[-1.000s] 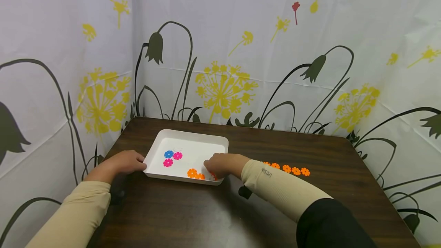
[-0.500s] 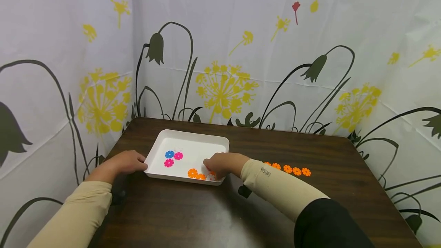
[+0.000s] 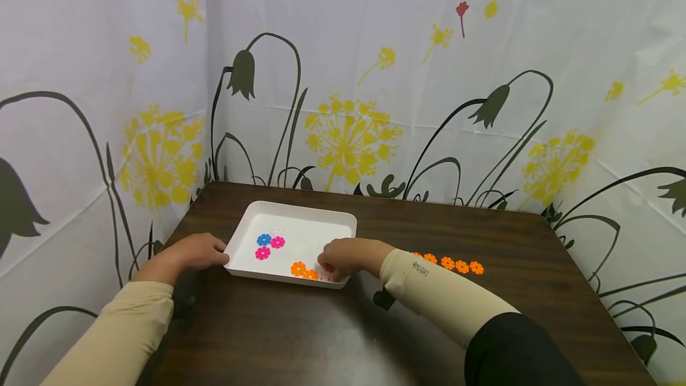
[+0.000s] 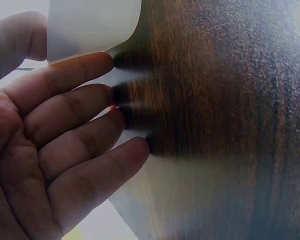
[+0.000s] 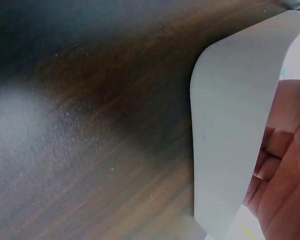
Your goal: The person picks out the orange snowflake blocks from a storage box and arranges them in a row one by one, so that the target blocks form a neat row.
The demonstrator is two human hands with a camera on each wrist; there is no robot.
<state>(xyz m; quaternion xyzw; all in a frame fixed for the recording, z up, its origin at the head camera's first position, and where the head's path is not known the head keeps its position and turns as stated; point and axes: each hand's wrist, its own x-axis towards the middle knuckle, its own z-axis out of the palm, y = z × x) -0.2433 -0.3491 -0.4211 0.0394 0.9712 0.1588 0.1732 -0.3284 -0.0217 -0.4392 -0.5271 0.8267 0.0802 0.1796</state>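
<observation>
A white tray [image 3: 305, 213] lies on the table, and my left hand [image 3: 195, 252] pinches its near left corner between thumb and index finger. The left wrist view shows the thumb [image 4: 20, 37] over the tray wall [image 4: 95, 25], the other fingers below. My right hand [image 3: 345, 258] reaches inside the near right corner, fingers bent downward; whether they hold a piece I cannot tell. Beside it lie orange flower-shaped discs [image 3: 298, 268] and a partly covered clear disc [image 3: 325, 277]. In the right wrist view the tray's side wall [image 5: 235, 105] partly hides the right hand [image 5: 285, 165].
Farther left in the tray sit a blue disc [image 3: 264, 239], two pink discs [image 3: 262, 253] and a faint clear one [image 3: 277, 233]. A row of orange discs [image 3: 461, 266] lies on the dark wooden table [image 3: 509, 314], right of the tray. A flower-printed curtain [image 3: 343, 46] surrounds the table.
The right hand has shifted slightly in the tray's corner, and the orange disc glimpsed under its fingers is out of sight. The left hand keeps its place at the tray corner.
</observation>
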